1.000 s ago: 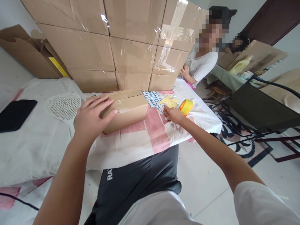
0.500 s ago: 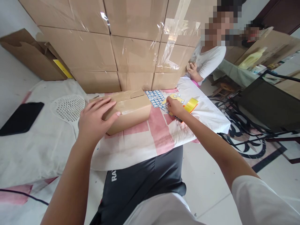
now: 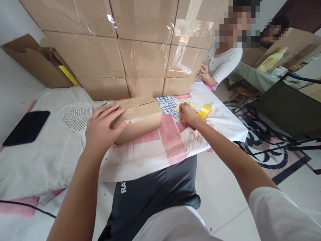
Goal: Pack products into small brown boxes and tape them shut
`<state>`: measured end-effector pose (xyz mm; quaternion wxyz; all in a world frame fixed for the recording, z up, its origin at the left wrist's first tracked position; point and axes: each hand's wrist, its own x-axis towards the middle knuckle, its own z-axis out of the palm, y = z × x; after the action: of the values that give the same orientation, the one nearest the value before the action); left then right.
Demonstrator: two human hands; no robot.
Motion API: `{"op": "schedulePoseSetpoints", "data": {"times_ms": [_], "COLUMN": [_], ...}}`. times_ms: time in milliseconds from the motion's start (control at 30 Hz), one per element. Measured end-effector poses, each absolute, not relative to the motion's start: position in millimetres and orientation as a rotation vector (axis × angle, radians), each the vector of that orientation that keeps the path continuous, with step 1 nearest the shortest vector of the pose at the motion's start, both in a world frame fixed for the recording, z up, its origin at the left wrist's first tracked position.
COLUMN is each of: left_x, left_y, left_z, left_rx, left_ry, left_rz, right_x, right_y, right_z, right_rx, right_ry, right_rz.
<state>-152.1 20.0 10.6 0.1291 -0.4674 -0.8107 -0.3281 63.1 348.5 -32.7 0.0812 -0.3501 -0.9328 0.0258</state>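
A brown cardboard box (image 3: 142, 124), taped along its top, lies on the cloth-covered table (image 3: 147, 157). My left hand (image 3: 104, 125) rests on its left end, fingers spread flat on top and thumb near the front edge. At the right, my right hand (image 3: 187, 112) is closed in a pinch over a yellow sheet (image 3: 191, 104) of small labels; what its fingertips hold is hidden. Beside the box lie blue-edged white stickers (image 3: 167, 105), several in rows. A yellow tape roll (image 3: 205, 111) with orange on it sits just right of my right hand.
Stacked cardboard boxes (image 3: 145, 57) wrapped in clear film stand behind the table. To the left lie a white perforated paddle (image 3: 76, 115) and a black tablet-like slab (image 3: 27, 128). A person in a white top (image 3: 227, 63) is at the back right, near a dark chair (image 3: 283, 110).
My right hand has shifted very slightly right over the yellow sheet, still pinched. My left hand stays on the box. The camera view has moved a little.
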Motion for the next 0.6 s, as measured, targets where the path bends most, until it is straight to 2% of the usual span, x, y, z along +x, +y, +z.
{"op": "schedulePoseSetpoints", "data": {"times_ms": [200,600], "left_x": [-154.7,-156.9], "left_y": [20.4,20.7], "left_z": [7.3,4.3], "left_rx": [-1.375,-1.391], "left_ry": [-2.327,-2.301], "left_rz": [-0.988,-1.04], "right_x": [63.3,56.7], "right_y": [348.0,355.9], "right_z": [-26.6,-33.4], "right_rx": [-1.128,-1.233], "right_ry": [-2.741,-2.632], "right_rz": [0.156,0.546]}}
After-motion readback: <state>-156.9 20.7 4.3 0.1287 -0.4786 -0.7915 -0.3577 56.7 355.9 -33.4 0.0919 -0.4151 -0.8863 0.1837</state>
